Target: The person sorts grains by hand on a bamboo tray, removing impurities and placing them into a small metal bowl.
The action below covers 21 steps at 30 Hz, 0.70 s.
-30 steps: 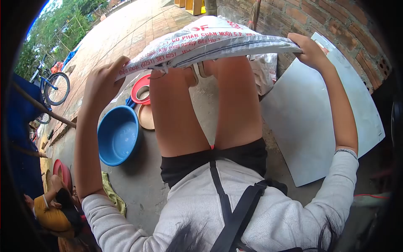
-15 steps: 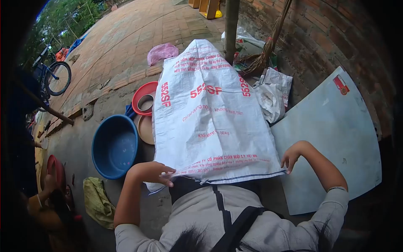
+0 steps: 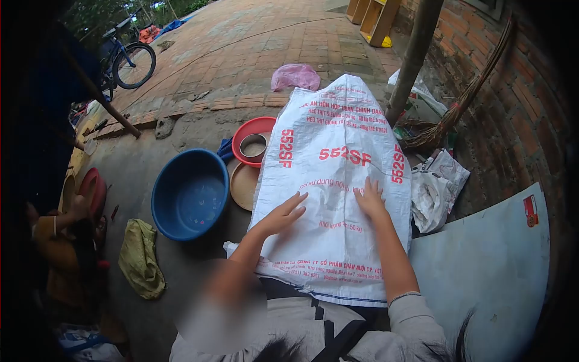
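A white woven sack (image 3: 325,205) with red printing lies spread out in front of me, its dark-stitched edge close to my body. My left hand (image 3: 282,215) rests on the sack's left half with its fingers apart. On the right of the middle, just under the large red "552SF", my right hand (image 3: 371,199) lies with spread fingers. Neither hand grips anything.
Left of the sack are a blue basin (image 3: 190,194), a red basin (image 3: 253,142) and a green cloth (image 3: 142,259). A pale board (image 3: 482,271) lies at right, near a broom (image 3: 458,114) and pole (image 3: 416,57). Another person's hand (image 3: 78,206) shows at far left.
Both my hands have let go of the sack's near corners and moved forward and inward onto its surface. The view has shifted, so the sack appears farther right.
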Each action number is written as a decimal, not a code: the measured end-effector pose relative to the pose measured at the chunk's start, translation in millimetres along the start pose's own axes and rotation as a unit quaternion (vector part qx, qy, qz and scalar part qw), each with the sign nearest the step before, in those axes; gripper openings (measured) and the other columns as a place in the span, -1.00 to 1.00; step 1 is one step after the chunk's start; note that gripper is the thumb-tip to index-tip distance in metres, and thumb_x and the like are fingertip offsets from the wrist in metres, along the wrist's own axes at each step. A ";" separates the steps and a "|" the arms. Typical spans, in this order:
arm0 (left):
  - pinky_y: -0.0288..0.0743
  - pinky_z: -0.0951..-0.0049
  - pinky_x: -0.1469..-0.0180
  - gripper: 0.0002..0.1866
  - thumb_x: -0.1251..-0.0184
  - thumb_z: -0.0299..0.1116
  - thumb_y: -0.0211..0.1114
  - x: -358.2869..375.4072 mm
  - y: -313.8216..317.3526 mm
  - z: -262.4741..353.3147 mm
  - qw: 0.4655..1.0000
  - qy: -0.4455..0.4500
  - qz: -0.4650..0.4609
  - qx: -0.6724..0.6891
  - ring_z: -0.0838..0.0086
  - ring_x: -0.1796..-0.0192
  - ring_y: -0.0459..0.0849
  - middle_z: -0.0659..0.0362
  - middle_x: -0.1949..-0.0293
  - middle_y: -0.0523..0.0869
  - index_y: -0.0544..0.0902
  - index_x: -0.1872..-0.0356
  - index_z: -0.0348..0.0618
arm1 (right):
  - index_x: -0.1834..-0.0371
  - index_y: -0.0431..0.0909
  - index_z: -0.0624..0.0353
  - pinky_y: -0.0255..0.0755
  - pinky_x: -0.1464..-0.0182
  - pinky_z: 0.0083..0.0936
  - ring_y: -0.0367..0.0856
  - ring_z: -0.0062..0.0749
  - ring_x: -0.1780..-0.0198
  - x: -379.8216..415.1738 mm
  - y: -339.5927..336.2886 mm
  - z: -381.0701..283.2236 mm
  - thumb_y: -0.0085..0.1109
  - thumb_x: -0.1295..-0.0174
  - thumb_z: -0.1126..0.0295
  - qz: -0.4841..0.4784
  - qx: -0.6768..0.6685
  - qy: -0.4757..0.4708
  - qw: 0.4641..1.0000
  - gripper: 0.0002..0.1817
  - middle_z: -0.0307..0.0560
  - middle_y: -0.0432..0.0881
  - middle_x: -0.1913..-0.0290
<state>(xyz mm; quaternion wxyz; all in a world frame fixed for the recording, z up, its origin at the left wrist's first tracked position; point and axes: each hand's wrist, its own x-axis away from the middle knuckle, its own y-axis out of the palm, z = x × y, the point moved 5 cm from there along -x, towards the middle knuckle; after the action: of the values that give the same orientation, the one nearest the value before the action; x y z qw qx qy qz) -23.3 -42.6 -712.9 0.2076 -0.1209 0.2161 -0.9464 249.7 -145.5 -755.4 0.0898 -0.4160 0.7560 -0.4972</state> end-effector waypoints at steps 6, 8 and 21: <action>0.43 0.24 -0.01 -0.64 -0.22 -0.15 0.26 49.2 -94.0 -211.7 0.721 -0.336 0.526 0.301 0.22 0.06 0.60 0.10 0.10 0.60 0.52 0.08 -0.16 | -0.24 0.40 0.27 0.18 -0.36 -0.25 0.28 0.14 -0.36 3.2 -13.5 -136.3 0.05 -0.33 0.14 0.063 -0.216 -0.292 0.930 -0.47 0.23 0.37 -0.32; 0.39 0.23 -0.06 -0.69 -0.12 -0.23 0.29 63.2 -77.2 -217.8 0.711 -0.375 0.577 0.146 0.19 0.03 0.56 0.04 0.12 0.59 0.50 0.17 -0.15 | -0.26 0.40 0.20 0.26 -0.31 -0.29 0.40 -0.09 -0.30 21.6 38.3 -166.4 0.06 -0.35 0.10 -0.106 -0.361 -0.260 0.889 -0.47 0.10 0.44 -0.28; 0.56 0.23 -0.08 -0.13 0.02 -0.06 0.52 12.3 9.1 -301.5 0.702 -0.560 0.415 0.146 -0.04 -0.11 0.60 -0.23 -0.37 0.23 0.37 -0.27 -0.37 | -0.11 0.48 0.32 0.41 -0.05 -0.57 0.55 -0.49 0.03 18.5 127.0 -131.7 0.03 -0.39 0.29 -0.191 -0.400 -0.207 0.872 -0.64 -0.05 0.60 0.01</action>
<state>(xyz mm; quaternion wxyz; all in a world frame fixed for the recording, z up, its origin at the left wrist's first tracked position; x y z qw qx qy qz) -127.1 52.6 -979.9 0.6774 -0.4948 -0.0528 -0.5418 97.0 -49.4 -790.8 -0.0261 -0.6460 0.7603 -0.0628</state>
